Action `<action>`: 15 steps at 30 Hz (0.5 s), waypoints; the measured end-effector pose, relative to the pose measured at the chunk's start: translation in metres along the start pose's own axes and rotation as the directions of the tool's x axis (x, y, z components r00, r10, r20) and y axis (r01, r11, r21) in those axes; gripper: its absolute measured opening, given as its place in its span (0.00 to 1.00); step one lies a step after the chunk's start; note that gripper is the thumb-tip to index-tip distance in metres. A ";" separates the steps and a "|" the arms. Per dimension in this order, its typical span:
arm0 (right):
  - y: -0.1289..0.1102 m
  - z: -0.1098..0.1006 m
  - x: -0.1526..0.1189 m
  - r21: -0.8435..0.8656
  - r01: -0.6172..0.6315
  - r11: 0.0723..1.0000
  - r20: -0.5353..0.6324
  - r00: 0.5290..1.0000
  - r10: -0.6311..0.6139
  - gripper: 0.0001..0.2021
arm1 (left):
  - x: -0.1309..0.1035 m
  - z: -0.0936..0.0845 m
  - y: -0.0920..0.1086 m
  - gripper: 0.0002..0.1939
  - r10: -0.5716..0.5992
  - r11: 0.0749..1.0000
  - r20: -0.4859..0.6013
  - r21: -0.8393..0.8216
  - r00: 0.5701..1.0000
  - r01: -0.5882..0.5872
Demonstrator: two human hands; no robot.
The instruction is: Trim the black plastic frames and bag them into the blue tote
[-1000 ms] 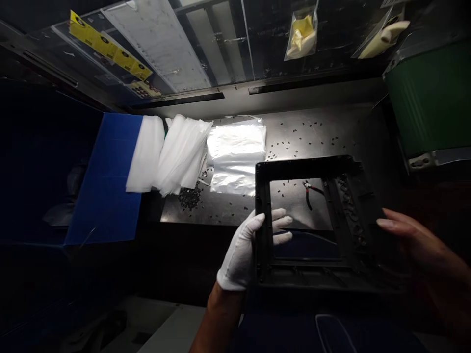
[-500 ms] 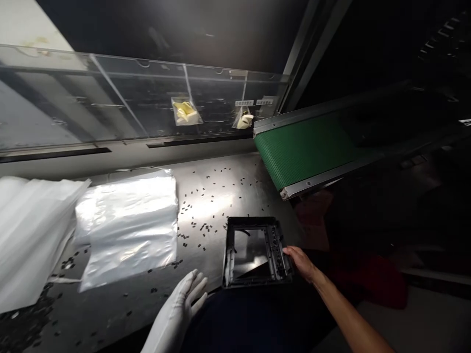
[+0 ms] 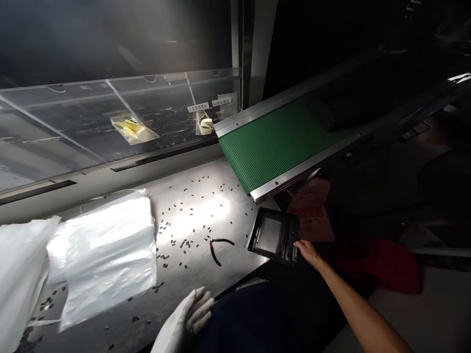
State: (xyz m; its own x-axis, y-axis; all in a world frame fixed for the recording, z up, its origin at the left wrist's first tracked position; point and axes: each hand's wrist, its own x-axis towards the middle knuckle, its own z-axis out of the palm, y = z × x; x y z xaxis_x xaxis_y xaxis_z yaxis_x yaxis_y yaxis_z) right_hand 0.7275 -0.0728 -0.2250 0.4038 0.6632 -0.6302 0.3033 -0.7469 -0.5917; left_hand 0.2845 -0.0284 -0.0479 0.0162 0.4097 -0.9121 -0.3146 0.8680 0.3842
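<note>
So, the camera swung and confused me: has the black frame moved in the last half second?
Yes, rightward: the black frame was mostly left of the lower corner of the green conveyor, now mostly right.

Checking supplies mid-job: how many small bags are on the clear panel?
2: one bag left of the white labels, another bag just below them, beside the green conveyor. None seems hidden.

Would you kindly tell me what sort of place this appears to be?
Probably a factory workstation: a green conveyor belt slopes beside a metal worktable strewn with small black pieces, and the right hand holds a black plastic frame.
</note>
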 end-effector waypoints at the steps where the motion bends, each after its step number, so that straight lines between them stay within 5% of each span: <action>1: 0.002 -0.001 0.003 0.007 0.002 1.000 0.013 1.000 -0.002 0.15 | -0.001 0.009 -0.002 0.27 -0.002 1.000 0.018 -0.001 1.000 0.002; 7: -0.011 -0.022 -0.007 0.093 0.099 0.991 0.055 0.993 -0.104 0.14 | -0.005 0.062 -0.007 0.19 0.021 0.991 -0.007 0.129 1.000 -0.020; 15: -0.074 -0.101 -0.092 0.199 0.275 0.941 0.159 0.938 -0.308 0.22 | -0.018 0.147 -0.006 0.28 0.051 0.893 0.348 0.405 0.936 -0.199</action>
State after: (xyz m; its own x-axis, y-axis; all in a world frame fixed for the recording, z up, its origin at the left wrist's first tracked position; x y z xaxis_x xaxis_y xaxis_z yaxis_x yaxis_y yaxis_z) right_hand 0.7547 -0.0832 -0.0722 0.1478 0.8597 -0.4889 0.2249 -0.5106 -0.8299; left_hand 0.4260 -0.0001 -0.0124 0.3293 0.5255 -0.7845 0.1001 0.8067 0.5824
